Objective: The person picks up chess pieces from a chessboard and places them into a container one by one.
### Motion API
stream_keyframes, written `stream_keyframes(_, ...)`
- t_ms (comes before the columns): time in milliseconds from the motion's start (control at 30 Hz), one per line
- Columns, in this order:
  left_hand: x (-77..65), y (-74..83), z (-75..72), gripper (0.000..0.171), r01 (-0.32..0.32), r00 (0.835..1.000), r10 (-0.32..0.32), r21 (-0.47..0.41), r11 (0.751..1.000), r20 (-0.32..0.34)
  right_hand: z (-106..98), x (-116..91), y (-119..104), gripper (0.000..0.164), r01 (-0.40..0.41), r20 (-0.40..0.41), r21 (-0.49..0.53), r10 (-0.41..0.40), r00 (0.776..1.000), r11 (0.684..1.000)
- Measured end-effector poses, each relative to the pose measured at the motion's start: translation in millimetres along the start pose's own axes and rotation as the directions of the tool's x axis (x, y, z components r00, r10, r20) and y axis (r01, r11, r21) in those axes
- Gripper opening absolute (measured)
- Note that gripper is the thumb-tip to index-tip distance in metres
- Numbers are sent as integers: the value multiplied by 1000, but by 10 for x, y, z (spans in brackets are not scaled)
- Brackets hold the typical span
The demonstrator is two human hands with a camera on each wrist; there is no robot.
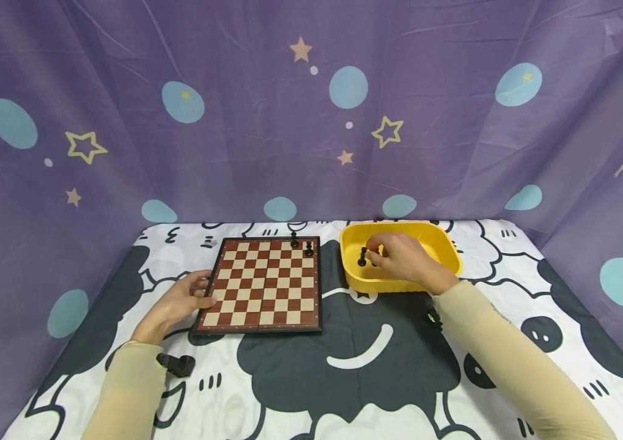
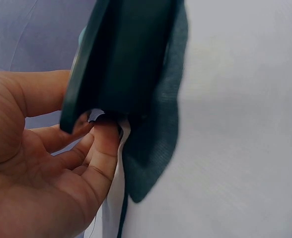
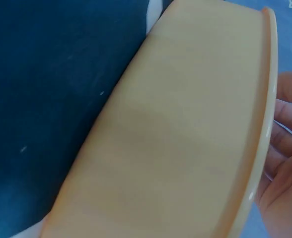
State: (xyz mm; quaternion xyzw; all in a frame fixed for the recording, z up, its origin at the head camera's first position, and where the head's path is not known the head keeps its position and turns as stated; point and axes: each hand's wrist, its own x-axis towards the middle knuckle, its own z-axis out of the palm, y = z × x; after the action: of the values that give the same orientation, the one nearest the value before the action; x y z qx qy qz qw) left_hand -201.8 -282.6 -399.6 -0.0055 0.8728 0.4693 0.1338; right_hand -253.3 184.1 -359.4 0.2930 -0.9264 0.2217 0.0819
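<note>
My left hand [image 1: 181, 300] grips the left edge of a brown-and-cream chessboard [image 1: 242, 284], thumb on top. In the left wrist view its fingers reach beneath the board's dark edge [image 2: 131, 54]. Two black chess pieces, one at the far edge [image 1: 294, 242] and another close by [image 1: 309, 249], stand in the board's far right corner. My right hand [image 1: 399, 256] is inside a yellow basket [image 1: 388, 285], fingers bent toward a black chess piece [image 1: 362, 257]. I cannot tell whether it pinches one. From the right wrist, the basket's wall [image 3: 176, 119] hides the fingertips.
A patterned black-and-white cloth [image 1: 300, 379] covers the table. Behind it hangs a purple curtain [image 1: 267, 153] with stars and dots. A black strap piece [image 1: 179, 365] is at my left wrist, and another dark device [image 1: 433, 318] shows below the right wrist.
</note>
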Motion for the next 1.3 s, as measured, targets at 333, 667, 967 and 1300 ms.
stream_keyframes(333,-4,-1,-1,80,-8,1000,8,1,1000,2,66,148,-161,23,43,-14,-33,-43,999,999)
stream_keyframes(667,-11,1,-2,81,-9,1000,9,14,1000,-1,146,308,-333,21,55,-1,-48,-55,998,997)
stream_keyframes(967,12,-22,-12,80,-16,1000,16,20,1000,-2,240,454,-439,24,69,15,-79,-68,998,994)
stream_keyframes(1300,-11,1,2,81,-4,1000,4,4,1000,2,349,632,-448,29,131,45,-120,-127,991,984)
